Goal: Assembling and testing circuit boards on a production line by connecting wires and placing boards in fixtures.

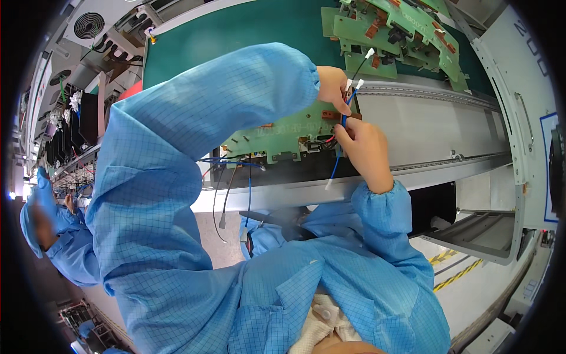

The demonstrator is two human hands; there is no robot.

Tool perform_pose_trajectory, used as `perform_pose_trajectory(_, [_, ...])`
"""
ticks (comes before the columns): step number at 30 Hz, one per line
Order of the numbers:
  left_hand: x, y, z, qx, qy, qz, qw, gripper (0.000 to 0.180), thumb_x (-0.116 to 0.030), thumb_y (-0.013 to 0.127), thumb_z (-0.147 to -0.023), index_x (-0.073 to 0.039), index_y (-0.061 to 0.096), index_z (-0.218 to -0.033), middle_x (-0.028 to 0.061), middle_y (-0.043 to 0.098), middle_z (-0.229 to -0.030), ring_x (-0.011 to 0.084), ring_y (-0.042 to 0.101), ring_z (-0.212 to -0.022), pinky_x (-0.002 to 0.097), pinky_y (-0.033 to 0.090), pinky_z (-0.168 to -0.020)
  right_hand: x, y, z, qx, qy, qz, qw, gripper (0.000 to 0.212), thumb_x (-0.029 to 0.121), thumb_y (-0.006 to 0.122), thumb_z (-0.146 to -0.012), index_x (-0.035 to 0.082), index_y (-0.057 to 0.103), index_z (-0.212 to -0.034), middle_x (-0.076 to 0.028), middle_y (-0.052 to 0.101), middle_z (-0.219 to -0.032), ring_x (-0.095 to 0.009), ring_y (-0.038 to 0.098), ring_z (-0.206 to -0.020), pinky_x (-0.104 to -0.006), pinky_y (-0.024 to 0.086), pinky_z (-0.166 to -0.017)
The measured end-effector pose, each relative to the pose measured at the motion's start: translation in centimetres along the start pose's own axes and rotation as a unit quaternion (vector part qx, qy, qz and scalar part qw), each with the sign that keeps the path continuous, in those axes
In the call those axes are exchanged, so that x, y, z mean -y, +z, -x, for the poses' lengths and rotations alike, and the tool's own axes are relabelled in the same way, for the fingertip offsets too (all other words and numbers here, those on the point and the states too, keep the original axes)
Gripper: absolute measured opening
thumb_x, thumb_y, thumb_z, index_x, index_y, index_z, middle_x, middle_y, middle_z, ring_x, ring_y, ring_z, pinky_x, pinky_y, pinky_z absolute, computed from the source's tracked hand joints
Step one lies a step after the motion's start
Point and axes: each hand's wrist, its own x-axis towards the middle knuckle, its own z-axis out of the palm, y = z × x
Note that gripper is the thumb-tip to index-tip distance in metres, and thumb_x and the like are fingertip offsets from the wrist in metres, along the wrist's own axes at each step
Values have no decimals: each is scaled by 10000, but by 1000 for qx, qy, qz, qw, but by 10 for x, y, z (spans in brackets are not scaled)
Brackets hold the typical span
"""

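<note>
- Stacked green boards point(361, 28) crowd the right end of the counter point(236, 26)
- Left sleeve point(218, 88) hides part of the circuit board point(280, 131)
- Loose leads point(249, 192) dangle by its near left corner
- Blue wire point(344, 120) at its right edge, pinched in the grip of left hand point(334, 88) and right hand point(367, 150)

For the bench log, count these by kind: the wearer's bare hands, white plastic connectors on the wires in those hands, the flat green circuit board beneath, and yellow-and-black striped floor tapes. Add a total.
Bare hands, left and right: 2
White plastic connectors: 4
Flat green circuit board: 1
Yellow-and-black striped floor tapes: 2
Total: 9
</note>
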Motion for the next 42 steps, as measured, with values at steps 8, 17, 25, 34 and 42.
perform_pose_trajectory(8, [39,15,-19,26,-20,72,997,229,-291,723,-819,-71,688,-876,73,680,-839,195,620,-785,345,470,-723,3,12,-5,-69,-96,192,974,318,293,578,-877,73,620,-651,-159,590,-582,-357,592,-547,-455,446,-504])
perform_pose_trajectory(17, [38,20,-15,-50,3,-41,998,262,-305,731,-794,-64,686,-884,110,691,-868,246,648,-820,379,489,-731,-1,16,-5,-117,-102,214,965,322,339,654,-843,85,585,-657,-117,575,-542,-322,588,-514,-422,429,-467])
perform_pose_trajectory(25, [40,23,-1,-105,-27,-15,994,310,-391,768,-753,-123,723,-900,74,701,-852,250,662,-812,391,508,-727,-1,19,-3,-171,-22,158,972,401,439,720,-779,80,545,-741,-76,597,-609,-291,588,-566,-399,422,-503])
perform_pose_trajectory(34, [41,8,-14,-7,-106,43,993,356,-418,775,-747,-86,718,-864,51,701,-800,155,673,-733,318,519,-641,3,20,-8,-131,-56,196,970,386,343,679,-830,33,519,-997,-118,624,-887,-313,587,-842,-420,448,-693])
perform_pose_trajectory(42, [36,4,-23,48,-126,94,986,296,-313,765,-788,-63,690,-925,47,711,-901,122,688,-803,253,538,-664,-4,31,-9,-150,-74,194,967,344,213,627,-846,4,523,-1098,-123,571,-998,-304,532,-964,-414,410,-797])
